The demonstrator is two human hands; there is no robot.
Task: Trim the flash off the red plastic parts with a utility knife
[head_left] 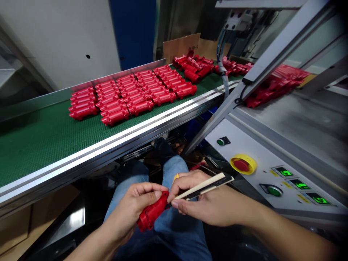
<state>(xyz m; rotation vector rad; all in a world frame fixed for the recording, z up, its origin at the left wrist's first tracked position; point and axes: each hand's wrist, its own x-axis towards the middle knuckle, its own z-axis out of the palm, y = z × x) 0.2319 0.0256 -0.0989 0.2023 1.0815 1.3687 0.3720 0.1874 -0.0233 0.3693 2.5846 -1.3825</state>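
Observation:
Low over my lap, my left hand [133, 206] grips a red plastic tube-shaped housing [152, 214] between thumb and fingers. The housing lies at a slant, its upper end toward my other hand. Closed around a slim cream-and-black utility knife [203, 186] is my right hand [198, 195]. The knife's back end points up to the right, and its front end is down at the housing's upper end. My right fingers partly hide that front end, so I cannot tell whether the blade touches the plastic.
Rows of similar red housings [138, 90] lie on the green conveyor belt [49, 145], with a loose heap [194, 67] before a cardboard flap [181, 47]. At right stands a control panel [261, 185] with an emergency stop button [241, 165], below a metal frame post [261, 69].

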